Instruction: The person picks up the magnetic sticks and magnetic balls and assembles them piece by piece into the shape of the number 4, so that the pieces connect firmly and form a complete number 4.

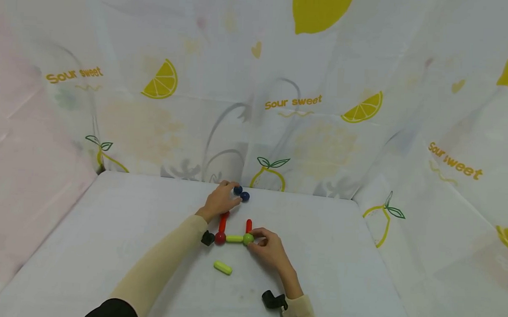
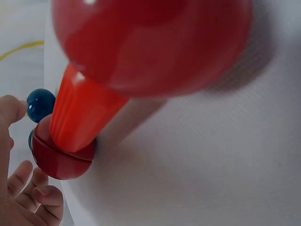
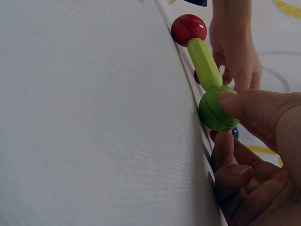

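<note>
My right hand pinches a green ball between thumb and fingers. From that ball a yellow-green stick runs left to a red ball, and a short red stick points away from me. Another red stick joins the left red ball to a farther red ball, partly hidden in the head view. Beyond it my left hand reaches with thumb and fingers spread about a dark blue ball. A second blue ball lies beside it.
One loose yellow-green stick lies on the white table, nearer to me than the joined pieces. A lemon-printed sheet hangs along the table's back edge, close behind the blue balls. Black devices are strapped to both wrists.
</note>
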Demonstrator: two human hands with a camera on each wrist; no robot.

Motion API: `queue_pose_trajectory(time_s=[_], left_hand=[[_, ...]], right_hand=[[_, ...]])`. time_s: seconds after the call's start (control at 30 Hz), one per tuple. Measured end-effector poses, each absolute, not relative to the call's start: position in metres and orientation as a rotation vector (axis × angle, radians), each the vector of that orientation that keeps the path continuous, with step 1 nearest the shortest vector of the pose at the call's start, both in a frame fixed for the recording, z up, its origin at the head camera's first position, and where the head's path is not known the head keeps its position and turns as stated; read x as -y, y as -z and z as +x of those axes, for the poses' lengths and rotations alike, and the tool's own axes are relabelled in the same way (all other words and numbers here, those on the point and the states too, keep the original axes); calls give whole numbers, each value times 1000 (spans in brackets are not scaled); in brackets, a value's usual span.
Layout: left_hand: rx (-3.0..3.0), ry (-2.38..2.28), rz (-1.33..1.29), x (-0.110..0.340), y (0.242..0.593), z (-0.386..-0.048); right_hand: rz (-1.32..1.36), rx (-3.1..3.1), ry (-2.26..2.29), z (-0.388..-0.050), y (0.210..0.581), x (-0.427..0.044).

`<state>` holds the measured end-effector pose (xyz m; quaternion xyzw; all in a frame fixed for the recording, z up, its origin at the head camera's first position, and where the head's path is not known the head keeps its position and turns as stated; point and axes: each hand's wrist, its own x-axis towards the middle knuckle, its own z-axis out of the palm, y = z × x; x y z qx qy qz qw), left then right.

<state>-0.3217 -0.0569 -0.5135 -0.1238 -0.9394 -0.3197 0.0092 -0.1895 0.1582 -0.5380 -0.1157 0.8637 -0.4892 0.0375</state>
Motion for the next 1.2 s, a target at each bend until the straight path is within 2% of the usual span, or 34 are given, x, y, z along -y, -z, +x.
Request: queue_pose_trajectory(time_s=[0.5,0.93,1.2], left_hand=[[3029,972,-468,64,520,-331],[2960,1013,-326,67,515,-327],[2954,1038,-292,74,528,-329]], right_hand=[[-366,-2638,1505,-191,543,-156],[-331,-2631,1524,-191,542,-159],[-328,-2632,1520,-191,542,-158]])
